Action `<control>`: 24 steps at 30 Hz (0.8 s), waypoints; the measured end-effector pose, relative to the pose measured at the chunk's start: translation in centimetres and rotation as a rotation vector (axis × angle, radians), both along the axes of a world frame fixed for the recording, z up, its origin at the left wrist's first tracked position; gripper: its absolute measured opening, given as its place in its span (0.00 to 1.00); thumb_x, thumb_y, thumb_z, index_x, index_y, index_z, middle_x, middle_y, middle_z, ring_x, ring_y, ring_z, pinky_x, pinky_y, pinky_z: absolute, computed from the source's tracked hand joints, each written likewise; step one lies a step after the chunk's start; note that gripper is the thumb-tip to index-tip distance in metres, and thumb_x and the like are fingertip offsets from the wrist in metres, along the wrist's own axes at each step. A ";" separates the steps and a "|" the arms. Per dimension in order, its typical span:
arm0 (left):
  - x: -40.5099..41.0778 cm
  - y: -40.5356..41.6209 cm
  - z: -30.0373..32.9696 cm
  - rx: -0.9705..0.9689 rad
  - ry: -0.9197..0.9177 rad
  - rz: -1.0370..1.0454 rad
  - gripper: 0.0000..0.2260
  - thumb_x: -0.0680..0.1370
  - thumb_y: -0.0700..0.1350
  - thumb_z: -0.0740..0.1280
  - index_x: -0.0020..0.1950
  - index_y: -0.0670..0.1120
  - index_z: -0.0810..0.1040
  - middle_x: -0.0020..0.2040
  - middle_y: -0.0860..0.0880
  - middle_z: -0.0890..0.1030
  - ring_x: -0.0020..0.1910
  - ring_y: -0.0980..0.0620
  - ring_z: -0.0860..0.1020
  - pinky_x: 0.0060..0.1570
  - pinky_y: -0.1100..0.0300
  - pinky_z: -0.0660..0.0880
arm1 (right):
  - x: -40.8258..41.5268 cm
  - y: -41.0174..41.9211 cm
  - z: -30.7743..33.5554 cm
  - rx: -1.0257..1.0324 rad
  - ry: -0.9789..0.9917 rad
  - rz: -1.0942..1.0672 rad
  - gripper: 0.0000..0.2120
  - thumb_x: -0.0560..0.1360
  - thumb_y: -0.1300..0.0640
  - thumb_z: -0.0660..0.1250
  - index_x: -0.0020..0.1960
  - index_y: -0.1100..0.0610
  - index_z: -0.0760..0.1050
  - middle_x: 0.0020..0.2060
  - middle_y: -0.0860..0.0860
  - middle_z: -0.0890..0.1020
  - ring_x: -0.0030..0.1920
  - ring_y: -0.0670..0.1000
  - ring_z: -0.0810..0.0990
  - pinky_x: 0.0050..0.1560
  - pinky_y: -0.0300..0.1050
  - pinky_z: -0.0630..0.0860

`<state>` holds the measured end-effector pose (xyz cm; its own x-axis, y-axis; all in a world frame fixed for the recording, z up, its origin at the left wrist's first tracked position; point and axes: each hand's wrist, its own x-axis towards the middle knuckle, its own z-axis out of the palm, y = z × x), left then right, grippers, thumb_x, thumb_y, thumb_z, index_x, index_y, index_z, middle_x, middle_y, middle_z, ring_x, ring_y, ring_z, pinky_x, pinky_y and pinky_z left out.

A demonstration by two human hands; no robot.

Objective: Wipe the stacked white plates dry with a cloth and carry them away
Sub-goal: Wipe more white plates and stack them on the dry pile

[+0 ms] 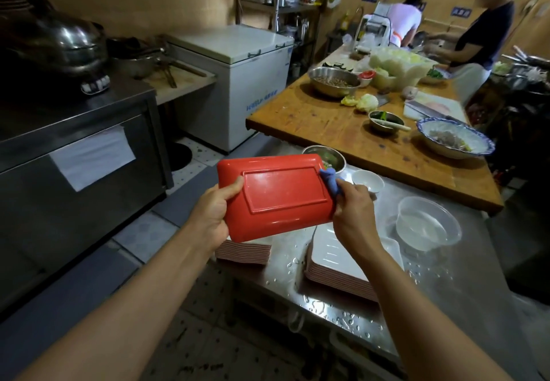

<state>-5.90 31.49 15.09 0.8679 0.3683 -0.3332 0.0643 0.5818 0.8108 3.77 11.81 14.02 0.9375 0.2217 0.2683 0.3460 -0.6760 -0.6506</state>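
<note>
Fingers of our left hand curl round the left edge of a rectangular plate, thumb on its red underside, which faces us. Our right hand pinches a blue cloth against the plate's right edge. We hold the plate tilted in the air above a wet steel counter.

Under it sit two stacks of plates: the left stack is mostly hidden by the held plate, and the right stack, white side up, is partly covered by our right forearm. Near the stacks stand a clear plastic tub, a small white bowl and a steel bowl half behind the plate. Beyond lies a wooden table with bowls and vegetables, where two people work. A chest freezer stands to the left.
</note>
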 end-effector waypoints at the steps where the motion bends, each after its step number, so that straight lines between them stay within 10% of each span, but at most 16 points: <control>1: -0.1 0.5 0.1 0.030 -0.025 0.003 0.06 0.76 0.43 0.67 0.52 0.48 0.77 0.42 0.47 0.85 0.41 0.47 0.84 0.36 0.52 0.79 | 0.0 0.2 0.0 -0.002 0.004 -0.006 0.15 0.77 0.66 0.56 0.60 0.61 0.76 0.49 0.63 0.76 0.46 0.53 0.70 0.42 0.40 0.60; 5: 0.3 2.0 0.5 0.521 -0.092 0.040 0.05 0.76 0.43 0.67 0.51 0.51 0.78 0.46 0.49 0.84 0.45 0.50 0.83 0.46 0.52 0.79 | -0.8 1.2 0.3 0.128 0.014 0.010 0.15 0.77 0.67 0.57 0.60 0.61 0.75 0.46 0.62 0.79 0.43 0.60 0.78 0.46 0.56 0.76; 12: 1.0 2.1 -3.3 1.741 -0.070 -0.178 0.07 0.77 0.43 0.66 0.52 0.42 0.80 0.46 0.47 0.79 0.46 0.47 0.77 0.44 0.53 0.74 | -1.7 1.6 -0.5 0.197 0.099 -0.019 0.15 0.78 0.64 0.58 0.63 0.59 0.73 0.49 0.58 0.81 0.43 0.58 0.80 0.46 0.54 0.79; 18: 0.0 1.1 -6.4 1.983 -0.021 -0.377 0.06 0.77 0.42 0.65 0.53 0.43 0.77 0.52 0.44 0.81 0.51 0.44 0.79 0.45 0.51 0.75 | -1.8 0.8 -1.9 0.168 0.145 -0.039 0.15 0.77 0.65 0.58 0.62 0.59 0.73 0.50 0.60 0.80 0.46 0.61 0.80 0.51 0.58 0.77; 24: 0.0 -0.3 -7.8 2.100 -0.059 -0.394 0.12 0.61 0.29 0.76 0.36 0.39 0.77 0.33 0.42 0.80 0.30 0.41 0.79 0.22 0.56 0.72 | -1.9 0.0 -3.1 0.159 0.168 -0.054 0.15 0.78 0.63 0.58 0.63 0.57 0.73 0.52 0.59 0.79 0.48 0.60 0.79 0.53 0.58 0.76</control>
<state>-5.89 31.17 7.27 0.9639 -0.0953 0.2485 -0.1177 -0.9900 0.0772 1.84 11.82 10.91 0.9813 0.1373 0.1350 0.1899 -0.5747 -0.7960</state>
